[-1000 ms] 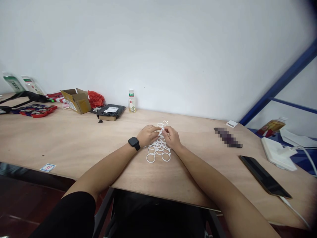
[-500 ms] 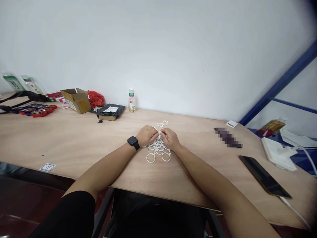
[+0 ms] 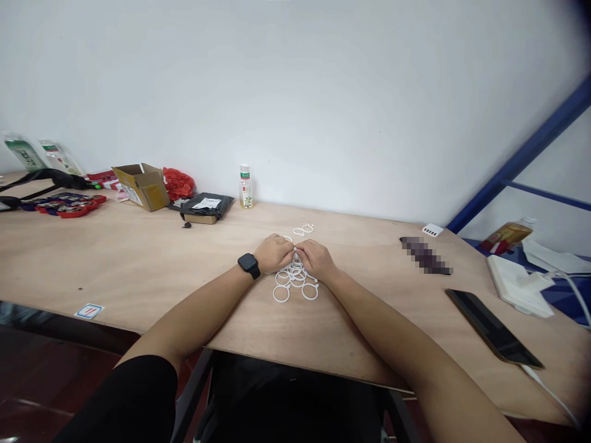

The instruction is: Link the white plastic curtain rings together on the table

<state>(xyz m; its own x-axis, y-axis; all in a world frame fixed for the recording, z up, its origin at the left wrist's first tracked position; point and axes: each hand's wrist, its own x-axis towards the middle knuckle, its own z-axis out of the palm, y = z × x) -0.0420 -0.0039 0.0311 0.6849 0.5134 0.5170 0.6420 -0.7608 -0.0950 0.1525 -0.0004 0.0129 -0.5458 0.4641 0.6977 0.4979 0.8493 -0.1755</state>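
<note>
My left hand [image 3: 274, 253], with a black watch [image 3: 249, 265] on its wrist, meets my right hand [image 3: 316, 258] over a pile of white plastic rings [image 3: 295, 275]. Both hands are closed, thumbs and fingertips pinched together at the top of the pile. A white ring is gripped between them, mostly hidden by the fingers. Several thin rings with small clasp-like tabs overlap below the hands, some spread toward me. Two more linked rings [image 3: 303, 232] lie just beyond my fingers on the wooden table [image 3: 258, 329].
Against the wall stands a bottle [image 3: 246, 187]. A black parcel [image 3: 207, 207], an open cardboard box [image 3: 146, 187] and a red bag [image 3: 179, 183] are at the left. To the right lie a phone [image 3: 494, 327] on a cable and a white power strip [image 3: 517, 284].
My fingertips have drawn closer together and tightened over the ring, covering more of it. The loose rings stay where they were.
</note>
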